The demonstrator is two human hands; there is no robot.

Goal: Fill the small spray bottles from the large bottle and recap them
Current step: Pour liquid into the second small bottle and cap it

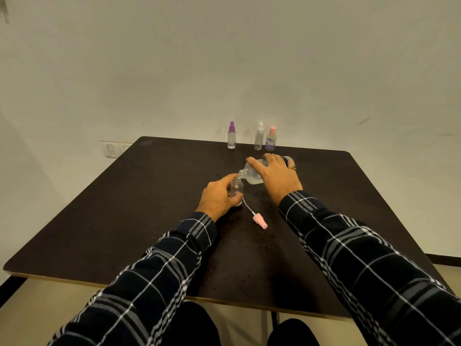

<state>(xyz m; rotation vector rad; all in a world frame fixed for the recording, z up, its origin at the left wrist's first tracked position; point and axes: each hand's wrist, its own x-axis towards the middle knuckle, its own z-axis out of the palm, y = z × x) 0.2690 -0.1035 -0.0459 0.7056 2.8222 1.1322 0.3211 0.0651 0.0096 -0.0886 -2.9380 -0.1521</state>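
My left hand (217,198) grips a small clear spray bottle (236,188) that stands uncapped on the dark table (124,208). My right hand (277,177) holds the large clear bottle (253,174) tipped on its side, its neck touching the small bottle's mouth. A pink spray cap (260,221) with its white dip tube lies on the table just in front of the small bottle. Much of the large bottle is hidden under my right hand.
Three capped small bottles stand along the far edge: a purple-capped one (231,136), a white-capped one (259,137) and a pink-capped one with a purple label (271,139). A white wall rises right behind the table. My knees show below the near edge.
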